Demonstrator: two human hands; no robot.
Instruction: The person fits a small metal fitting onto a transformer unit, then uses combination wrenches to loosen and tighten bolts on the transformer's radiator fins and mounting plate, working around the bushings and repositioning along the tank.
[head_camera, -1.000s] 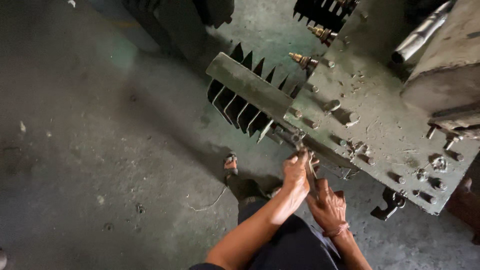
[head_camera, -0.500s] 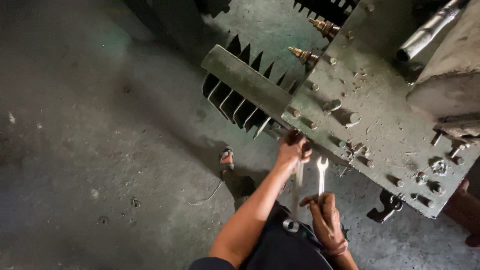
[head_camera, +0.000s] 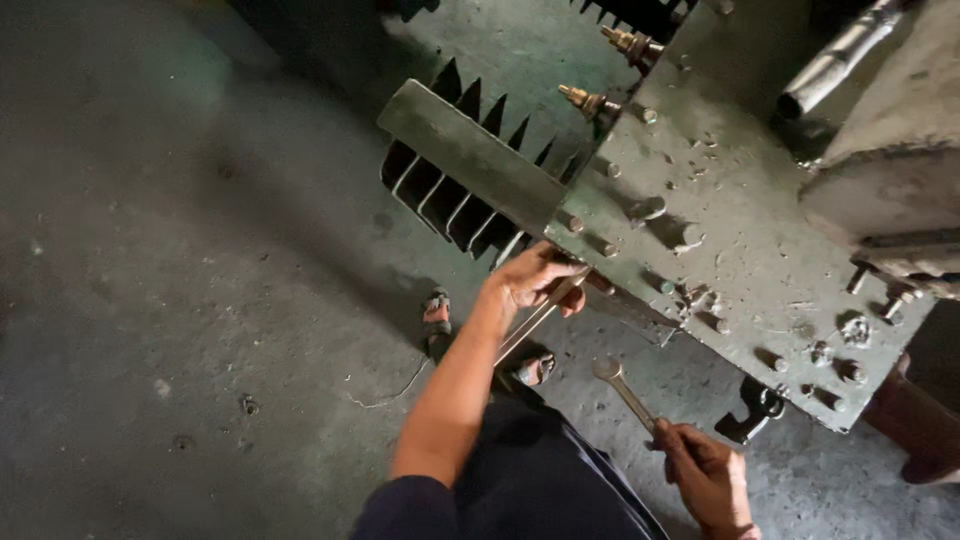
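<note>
Two spanners are in play, one in each hand. Nearest the camera, low in the frame, the right hand has its fingers wrapped tight round the shank of a short ring spanner. Its long axis runs up and to the left from the fist, and its ring end hangs free in the air, well apart from any bolt and just short of the lid's lower edge.

Farther out, the left hand is at the near edge of the grey-green tank lid. Its fingers are closed round a long slim spanner, whose shank slants down and left along the forearm. The working end is hidden under the fingers, so whether it sits on a bolt cannot be told. This hand is plainly the nearer to the lid, touching its edge; a bolt head stands just beyond the knuckles.

Below the left forearm two sandalled feet rest on the concrete floor. Beyond the lid's edge the cooling fins fan out, and at the far corner brass terminal studs stick up.
</note>
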